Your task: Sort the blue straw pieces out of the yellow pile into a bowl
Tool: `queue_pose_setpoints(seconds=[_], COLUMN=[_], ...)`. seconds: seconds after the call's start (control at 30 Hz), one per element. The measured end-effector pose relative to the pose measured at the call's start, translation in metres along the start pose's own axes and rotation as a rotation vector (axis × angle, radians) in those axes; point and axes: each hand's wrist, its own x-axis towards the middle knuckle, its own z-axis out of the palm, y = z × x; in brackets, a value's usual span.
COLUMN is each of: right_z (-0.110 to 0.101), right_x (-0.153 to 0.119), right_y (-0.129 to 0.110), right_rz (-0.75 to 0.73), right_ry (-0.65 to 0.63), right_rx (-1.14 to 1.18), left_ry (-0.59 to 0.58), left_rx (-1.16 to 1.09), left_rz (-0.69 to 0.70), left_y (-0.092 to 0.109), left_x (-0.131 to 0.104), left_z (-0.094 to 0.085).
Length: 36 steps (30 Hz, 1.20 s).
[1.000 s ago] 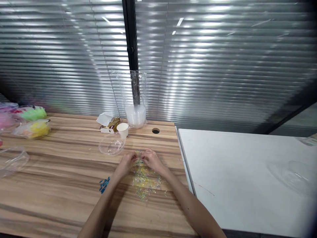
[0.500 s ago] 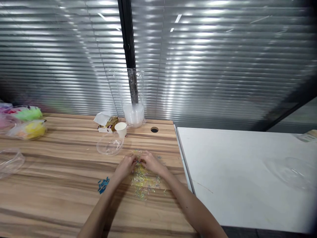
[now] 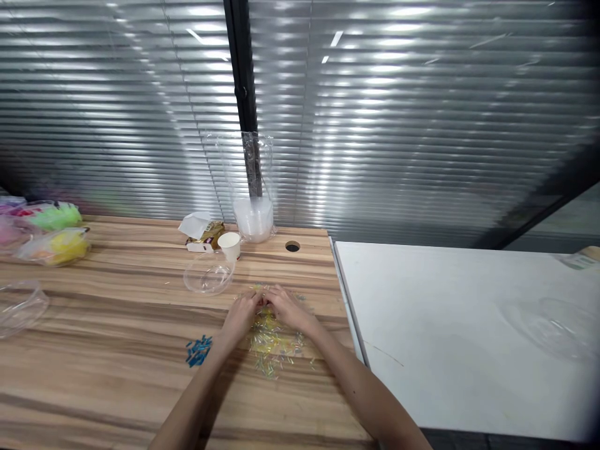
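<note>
My left hand [image 3: 242, 314] and my right hand [image 3: 287, 307] meet fingertip to fingertip on the wooden table [image 3: 117, 387]. Both pinch the far end of a small clear bag of yellow and pale tube beads [image 3: 274, 342] that lies flat on the wood. Some loose beads are scattered around the bag's near end. A small pile of blue tube beads [image 3: 197, 351] lies to the left of my left forearm. A clear plastic bowl [image 3: 209, 277] stands just beyond my left hand.
A paper cup [image 3: 230, 245], a small opened box [image 3: 201, 228] and a sleeve of stacked clear bowls [image 3: 254, 215] stand at the back by a cable hole [image 3: 292, 247]. Bags of coloured material [image 3: 54, 231] and another clear bowl [image 3: 19, 303] sit left. A white table [image 3: 469, 300] adjoins right.
My two hands have drawn together at the bag's far end; a second ago they were slightly apart. The bag and the other things have stayed in place.
</note>
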Motion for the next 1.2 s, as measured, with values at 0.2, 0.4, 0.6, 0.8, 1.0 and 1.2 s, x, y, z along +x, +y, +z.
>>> queue_pose_setpoints(seconds=[0.2, 0.4, 0.6, 0.8, 1.0, 1.2], right_z=[0.004, 0.005, 0.003, 0.001, -0.007, -0.006], right_x=[0.003, 0.004, 0.004, 0.004, 0.004, 0.003], right_y=[0.008, 0.019, 0.029, 0.032, 0.026, 0.023], right_rz=[0.042, 0.179, 0.23, 0.263, 0.285, 0.275], right_ry=[0.139, 0.313, 0.448, 0.417, 0.261, 0.167], right_rx=[0.081, 0.134, 0.206, 0.217, 0.271, 0.203], left_ry=[-0.029, -0.006, 0.003, 0.253, 0.375, 0.373], left_rx=[0.041, 0.019, 0.001, -0.47, -1.085, -1.324], left_rz=[-0.036, -0.014, 0.021, 0.016, -0.209, -0.327], left_y=[0.005, 0.005, 0.007, 0.003, 0.0, -0.001], left_x=[0.0, -0.002, -0.003, 0.003, 0.008, 0.006], left_z=[0.0, -0.003, -0.002, 0.006, 0.005, 0.003])
